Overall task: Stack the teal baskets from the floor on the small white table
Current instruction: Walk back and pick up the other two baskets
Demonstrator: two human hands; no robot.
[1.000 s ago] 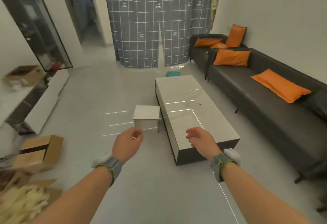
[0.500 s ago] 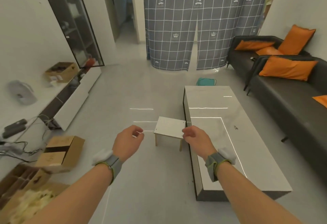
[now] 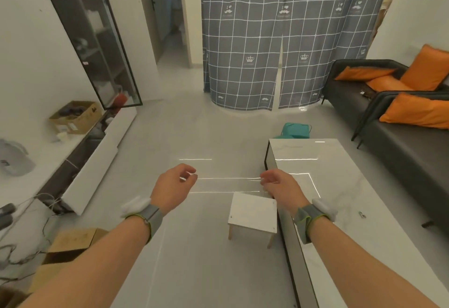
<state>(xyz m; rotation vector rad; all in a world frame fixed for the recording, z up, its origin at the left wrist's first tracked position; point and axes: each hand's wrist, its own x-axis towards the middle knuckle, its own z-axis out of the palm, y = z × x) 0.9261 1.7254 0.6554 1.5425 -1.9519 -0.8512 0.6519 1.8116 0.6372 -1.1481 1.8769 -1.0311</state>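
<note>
The teal baskets lie on the floor beyond the far end of the long coffee table, partly hidden by its edge. The small white table stands on the floor against the coffee table's left side, just below my right hand. My left hand hovers in mid-air left of it, fingers loosely curled and empty. My right hand hovers over the small table's far right corner, fingers loosely curled, holding nothing. Both wrists wear grey bands.
A long marble-top coffee table runs along the right. A dark sofa with orange cushions lies beyond it. A low TV bench, cardboard boxes and cables line the left. A checked curtain hangs ahead.
The view has moved forward and swung left, so the small white table now sits close under my right hand. Both hands stay raised and empty.
</note>
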